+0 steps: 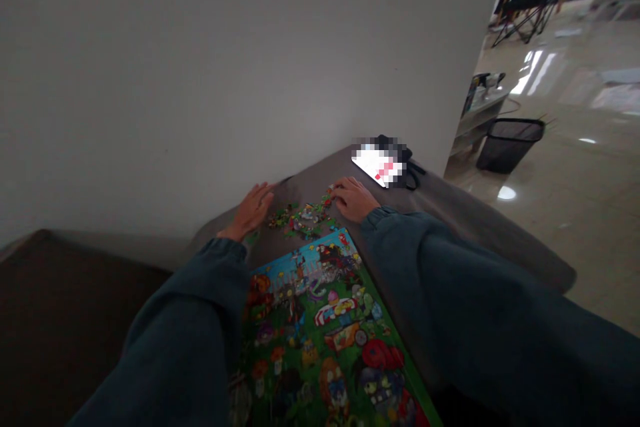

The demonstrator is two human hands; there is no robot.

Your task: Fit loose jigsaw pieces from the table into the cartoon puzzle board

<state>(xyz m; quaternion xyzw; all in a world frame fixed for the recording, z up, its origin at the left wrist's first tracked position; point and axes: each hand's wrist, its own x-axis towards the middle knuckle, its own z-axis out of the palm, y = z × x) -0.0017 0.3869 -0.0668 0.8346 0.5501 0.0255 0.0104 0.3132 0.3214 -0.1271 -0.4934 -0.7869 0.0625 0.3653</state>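
left grip (251,209): unclasped | puzzle pieces (307,216): between | right grip (354,199): at their edge, closure unclear

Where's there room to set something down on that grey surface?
The grey surface looks bare between the right sleeve and floor; a smaller patch lies between puzzle pieces and wall. It's crowded between left hand and right hand.

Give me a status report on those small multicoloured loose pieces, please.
Bare right hand curled at the pieces, grip unclear. Bare left hand open beside them. Rectangular green-edged cartoon board nearer the body, leaving pieces in view.
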